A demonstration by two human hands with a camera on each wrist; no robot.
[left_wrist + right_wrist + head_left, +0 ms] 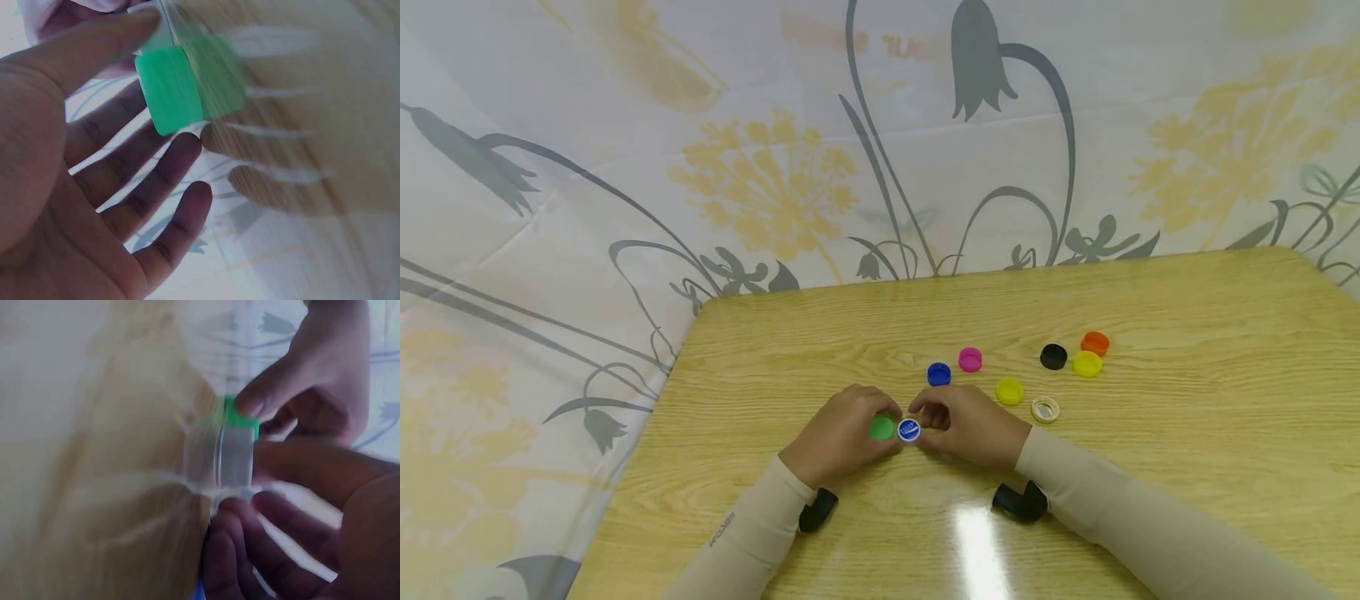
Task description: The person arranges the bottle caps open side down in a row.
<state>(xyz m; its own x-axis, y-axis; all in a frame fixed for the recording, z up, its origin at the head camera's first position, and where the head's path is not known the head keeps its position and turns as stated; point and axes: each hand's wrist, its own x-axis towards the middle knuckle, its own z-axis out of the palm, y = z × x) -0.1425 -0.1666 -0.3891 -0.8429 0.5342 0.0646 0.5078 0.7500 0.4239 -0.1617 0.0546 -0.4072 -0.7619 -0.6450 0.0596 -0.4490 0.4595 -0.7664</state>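
Near the middle of the table, a green bottle cap (882, 427) and a white bottle cap with a blue printed top (908, 430) sit side by side, close together. My left hand (853, 433) curves its thumb and forefinger round the green cap. In the left wrist view its thumb tip reaches over the white cap's side, while the other fingers spread loosely behind the green cap (169, 90). From the other side my right hand (973, 427) holds the white cap (237, 456) between thumb and forefinger, its remaining fingers curled.
Behind the hands lie a blue cap (938, 374), a pink cap (971, 359), a yellow cap (1010, 391) and a cream cap (1045, 409). Farther right, a black cap (1054, 357) sits near another yellow cap (1087, 364) and an orange cap (1095, 342). A floral cloth (887, 167) hangs behind the table.
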